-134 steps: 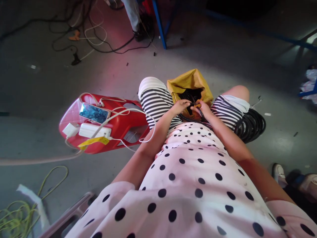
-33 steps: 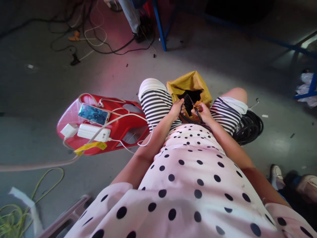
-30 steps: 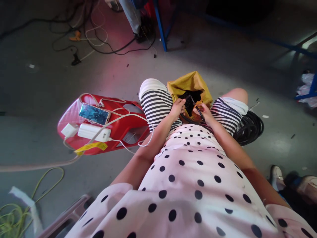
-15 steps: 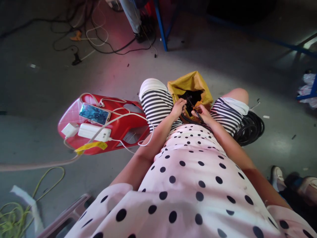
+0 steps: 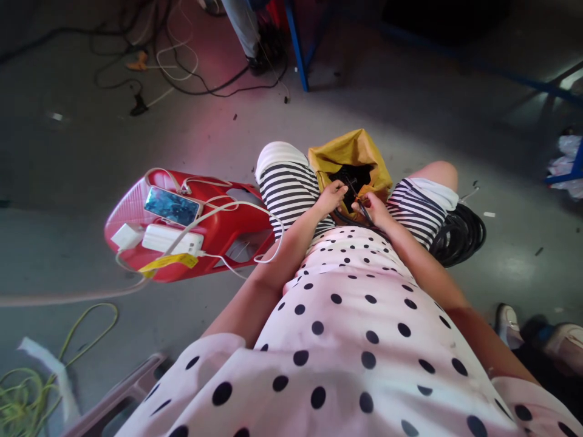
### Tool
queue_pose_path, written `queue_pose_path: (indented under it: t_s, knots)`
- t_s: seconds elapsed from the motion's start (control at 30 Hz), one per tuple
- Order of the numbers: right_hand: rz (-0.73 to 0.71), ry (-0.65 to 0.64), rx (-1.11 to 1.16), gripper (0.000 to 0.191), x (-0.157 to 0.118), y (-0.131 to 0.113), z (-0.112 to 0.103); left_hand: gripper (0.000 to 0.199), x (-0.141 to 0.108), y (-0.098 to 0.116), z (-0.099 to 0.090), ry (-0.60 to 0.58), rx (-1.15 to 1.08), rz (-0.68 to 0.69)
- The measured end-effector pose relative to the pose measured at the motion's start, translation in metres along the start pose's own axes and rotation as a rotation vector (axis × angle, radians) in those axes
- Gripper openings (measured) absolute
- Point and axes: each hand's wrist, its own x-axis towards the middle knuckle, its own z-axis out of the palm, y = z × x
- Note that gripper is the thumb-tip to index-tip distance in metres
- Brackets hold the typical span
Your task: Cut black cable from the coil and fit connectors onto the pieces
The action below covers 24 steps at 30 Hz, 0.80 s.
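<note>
A yellow bag stands open between my knees, with dark contents inside. At its near edge, my left hand has its fingers closed on a thin black piece too small to name. Just to the right, my right hand is wrapped round a dark tool with orange parts, which points into the bag's mouth. The tool looks like scissors or snips. A black cable runs below both hands, across my lap.
A red stool on the left carries a phone, a white power strip and cords. Coiled black cable lies right of my knee. A person's leg, a blue table leg and floor cables are ahead; shoes are at lower right.
My left hand has shifted slightly and its fingers have moved near the tool's tip. My right hand has stayed almost in place.
</note>
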Motion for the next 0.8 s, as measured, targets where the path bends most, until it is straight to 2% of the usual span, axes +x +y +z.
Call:
queue_pose_path:
  t_s: [0.1,0.33,0.53,0.7,0.8]
  knots:
    - [0.047,-0.031,-0.020,0.081,0.002,-0.001,-0.002,0.033,0.002,0.003,0.001,-0.017,0.023,-0.008]
    - [0.041,0.015,0.012,0.080,0.006,-0.002,-0.004,0.032,0.008,0.004,0.003,-0.040,0.057,-0.029]
    - [0.064,-0.004,-0.017,0.081,0.010,0.001,-0.002,0.033,0.013,0.000,0.005,0.009,0.071,-0.049]
    - [0.060,0.017,-0.015,0.082,0.012,0.000,-0.001,0.030,0.014,0.001,0.004,-0.038,0.111,-0.040]
    - [0.094,-0.003,-0.049,0.083,0.011,0.000,-0.002,0.030,0.013,0.002,0.007,-0.013,0.142,-0.053]
